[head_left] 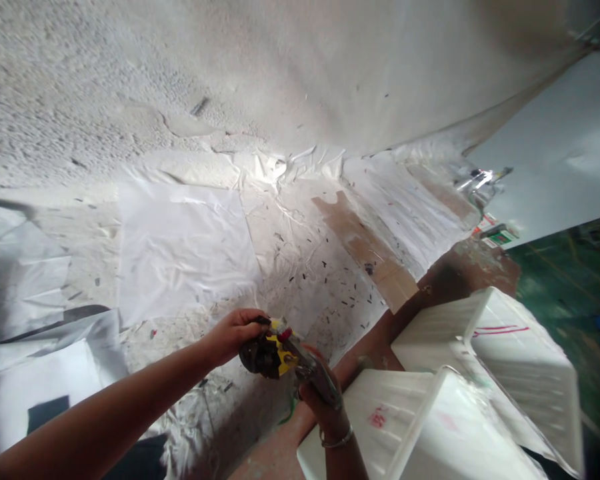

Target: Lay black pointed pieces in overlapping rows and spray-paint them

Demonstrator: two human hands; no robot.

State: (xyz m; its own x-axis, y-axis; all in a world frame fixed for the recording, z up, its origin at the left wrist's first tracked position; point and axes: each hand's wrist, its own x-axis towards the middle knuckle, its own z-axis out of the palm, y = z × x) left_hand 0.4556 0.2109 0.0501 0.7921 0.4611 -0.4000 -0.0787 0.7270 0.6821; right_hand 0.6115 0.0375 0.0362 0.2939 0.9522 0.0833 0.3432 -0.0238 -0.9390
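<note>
Both hands are on a black, yellow and grey hand tool [286, 357] with a small red part on top; its exact kind is unclear. My left hand [243, 330] reaches in from the left, its fingers closed at the tool's dark rounded end. Around the grey body wraps my right hand [317, 393], which has a bangle at the wrist; part of its fingers is hidden behind the tool. The tool is held above the littered, whitish work surface [300, 240], near its reddish-brown front edge.
White sheets [185, 250] and a torn brown cardboard piece [363, 247] lie on the surface among scattered dark scraps. White plastic bins [525, 360] stand at the right. A shiny metal object [483, 183] lies at the far right. Behind rises a rough pale wall [220, 73].
</note>
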